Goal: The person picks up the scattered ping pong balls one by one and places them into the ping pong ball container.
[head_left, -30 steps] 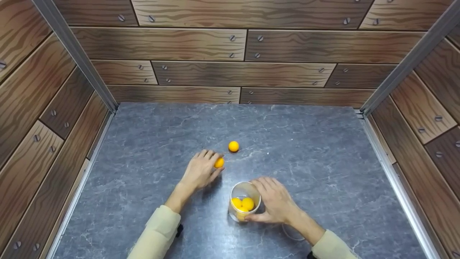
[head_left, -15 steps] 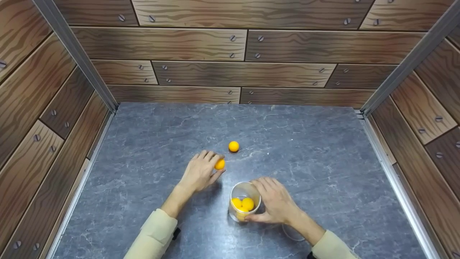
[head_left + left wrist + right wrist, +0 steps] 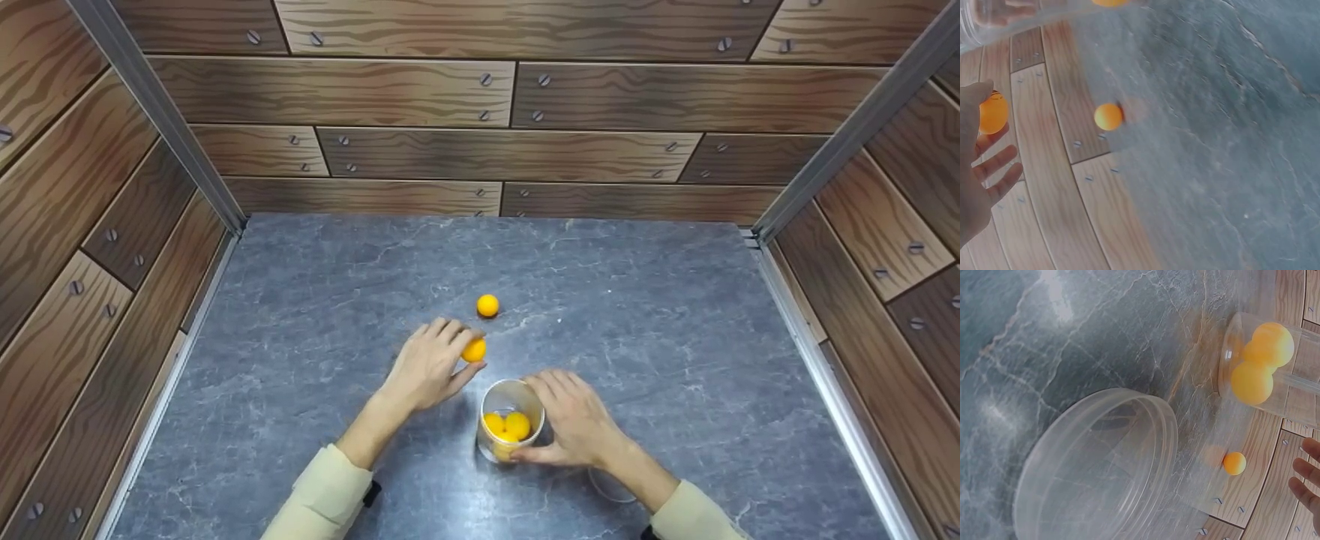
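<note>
Left hand [image 3: 429, 367], part-curled, pinches orange ball [image 3: 474, 350]: likely light, slick, dentable; best held round middle. Right hand [image 3: 576, 420] curls round clear jar [image 3: 513, 391], near left hand; probably stiff.

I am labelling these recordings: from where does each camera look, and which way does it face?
Head: worn on the head, facing forward and down at the tabletop; left hand, right hand and both sleeves show.
Left wrist: worn there, facing across the tabletop to the planked wall; left hand shows, a held ball in its grip, and probably the right hand through the clear container.
Right wrist: worn there, facing the container and clear lid; some right-hand fingers show at the edge.
Both wrist views share the loose ball and container.
</note>
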The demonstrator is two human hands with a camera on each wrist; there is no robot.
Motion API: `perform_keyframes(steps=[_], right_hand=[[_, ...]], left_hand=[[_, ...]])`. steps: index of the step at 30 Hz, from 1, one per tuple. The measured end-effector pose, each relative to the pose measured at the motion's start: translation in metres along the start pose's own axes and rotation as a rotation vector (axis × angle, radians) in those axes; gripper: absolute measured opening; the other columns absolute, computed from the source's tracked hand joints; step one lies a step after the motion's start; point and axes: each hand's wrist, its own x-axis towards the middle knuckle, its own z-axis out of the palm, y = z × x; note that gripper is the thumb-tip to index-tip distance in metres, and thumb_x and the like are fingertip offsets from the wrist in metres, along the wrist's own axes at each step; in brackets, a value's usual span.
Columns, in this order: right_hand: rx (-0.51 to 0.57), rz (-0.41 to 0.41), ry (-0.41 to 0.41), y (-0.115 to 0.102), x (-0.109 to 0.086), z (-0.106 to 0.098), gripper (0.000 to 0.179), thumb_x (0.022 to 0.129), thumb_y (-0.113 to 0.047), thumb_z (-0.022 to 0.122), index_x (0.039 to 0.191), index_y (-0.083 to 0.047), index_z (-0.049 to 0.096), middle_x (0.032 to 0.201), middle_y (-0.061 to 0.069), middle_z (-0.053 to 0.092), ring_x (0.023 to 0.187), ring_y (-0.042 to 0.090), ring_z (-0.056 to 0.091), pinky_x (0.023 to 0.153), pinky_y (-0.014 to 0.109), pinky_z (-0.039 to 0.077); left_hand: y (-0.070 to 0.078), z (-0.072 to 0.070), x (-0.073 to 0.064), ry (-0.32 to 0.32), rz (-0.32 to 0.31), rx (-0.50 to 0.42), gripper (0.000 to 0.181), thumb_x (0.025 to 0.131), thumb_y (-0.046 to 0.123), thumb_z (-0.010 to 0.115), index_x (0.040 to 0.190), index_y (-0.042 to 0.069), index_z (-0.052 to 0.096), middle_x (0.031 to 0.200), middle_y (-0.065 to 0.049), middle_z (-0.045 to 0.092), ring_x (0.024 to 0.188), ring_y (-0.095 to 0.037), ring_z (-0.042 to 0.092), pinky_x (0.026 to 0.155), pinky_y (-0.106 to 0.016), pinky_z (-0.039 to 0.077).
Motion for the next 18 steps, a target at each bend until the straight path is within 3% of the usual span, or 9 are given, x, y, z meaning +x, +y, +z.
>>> perform_keyframes(steps=[11,18], right_hand=[[0.007,0.012,-0.004,-0.001,-0.001,0.001,0.1,0.074,-0.092,0.063,0.133,-0.011,0.061,0.118,0.002,0.07,0.108,0.02,0.067,0.092,0.036,0.058],[0.008,-0.007,0.027,0.0,-0.001,0.003,0.099,0.075,-0.091,0.063,0.13,-0.009,0.062,0.116,0.004,0.07,0.106,0.021,0.067,0.09,0.037,0.058]], left_hand=[[0.019,-0.014,0.003,0.056,0.05,-0.02,0.039,0.097,0.045,0.074,0.126,0.02,0.068,0.113,0.003,0.072,0.105,-0.019,0.067,0.082,-0.033,0.057],[0.027,-0.019,0.002,0.094,0.073,-0.087,0.041,0.093,0.04,0.079,0.127,0.019,0.067,0.115,0.004,0.072,0.105,-0.018,0.067,0.082,-0.031,0.057]])
